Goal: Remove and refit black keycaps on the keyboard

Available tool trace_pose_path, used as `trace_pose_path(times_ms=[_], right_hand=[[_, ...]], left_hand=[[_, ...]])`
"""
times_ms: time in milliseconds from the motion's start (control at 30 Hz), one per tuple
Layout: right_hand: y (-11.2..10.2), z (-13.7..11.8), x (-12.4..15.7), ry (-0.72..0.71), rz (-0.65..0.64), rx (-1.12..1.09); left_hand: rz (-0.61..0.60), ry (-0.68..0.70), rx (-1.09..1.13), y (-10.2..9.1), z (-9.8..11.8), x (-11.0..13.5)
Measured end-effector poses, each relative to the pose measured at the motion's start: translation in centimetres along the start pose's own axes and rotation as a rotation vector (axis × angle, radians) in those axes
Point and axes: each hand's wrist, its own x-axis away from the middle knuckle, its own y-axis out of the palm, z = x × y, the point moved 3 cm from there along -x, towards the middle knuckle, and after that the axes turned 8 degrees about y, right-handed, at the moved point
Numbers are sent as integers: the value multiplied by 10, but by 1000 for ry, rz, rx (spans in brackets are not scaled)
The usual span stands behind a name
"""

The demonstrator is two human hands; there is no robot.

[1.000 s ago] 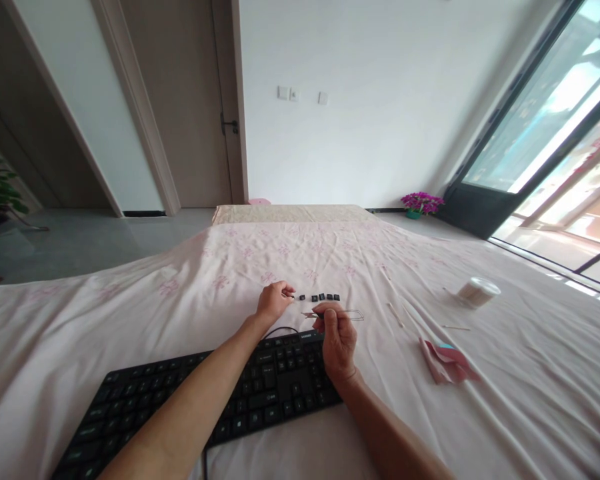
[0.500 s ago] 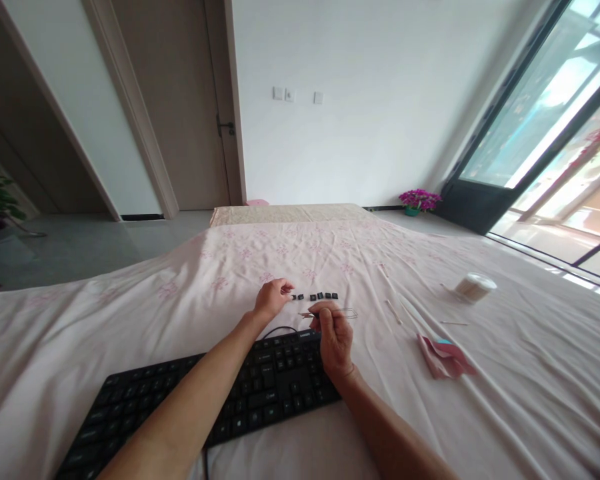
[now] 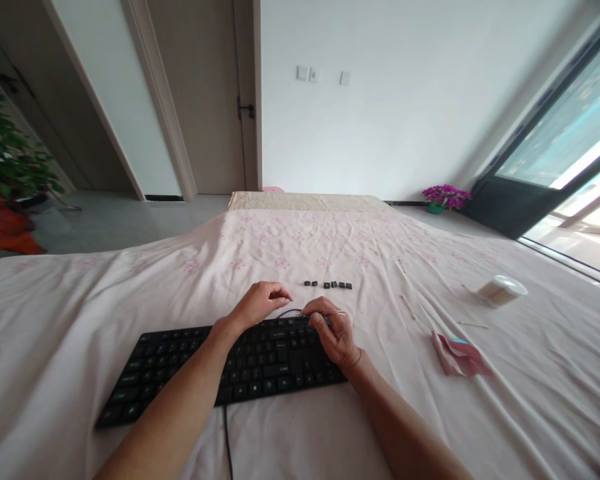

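A black keyboard lies on the pink bedsheet in front of me. My left hand hovers over the keyboard's far edge with its fingers curled together; what is inside them is hidden. My right hand rests on the keyboard's far right corner, pinched around a thin wire tool whose loop sticks out past the fingers. A short row of several loose black keycaps sits on the sheet just beyond both hands.
To the right lie a folded pink cloth, thin wooden sticks and a round white container. The keyboard cable runs toward me. A potted plant stands at far left, purple flowers by the glass door.
Both hands have drawn back from the keycap row to the keyboard's far edge. The view has shifted, so the keyboard sits more to the centre.
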Motion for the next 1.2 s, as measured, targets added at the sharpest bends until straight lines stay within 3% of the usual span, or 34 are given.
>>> trace_pose_path(times_ms=[667, 833, 933, 1200], right_hand=[[21, 2, -9, 48, -176, 94], [24, 2, -11, 34, -188, 160], [25, 3, -10, 18, -188, 196], [26, 7, -5, -3, -145, 195]], left_hand=[[-97, -7, 60, 11, -14, 9], [-213, 45, 179, 15, -9, 12], [-249, 121, 104, 17, -4, 12], [-192, 169, -109, 24, -10, 11]])
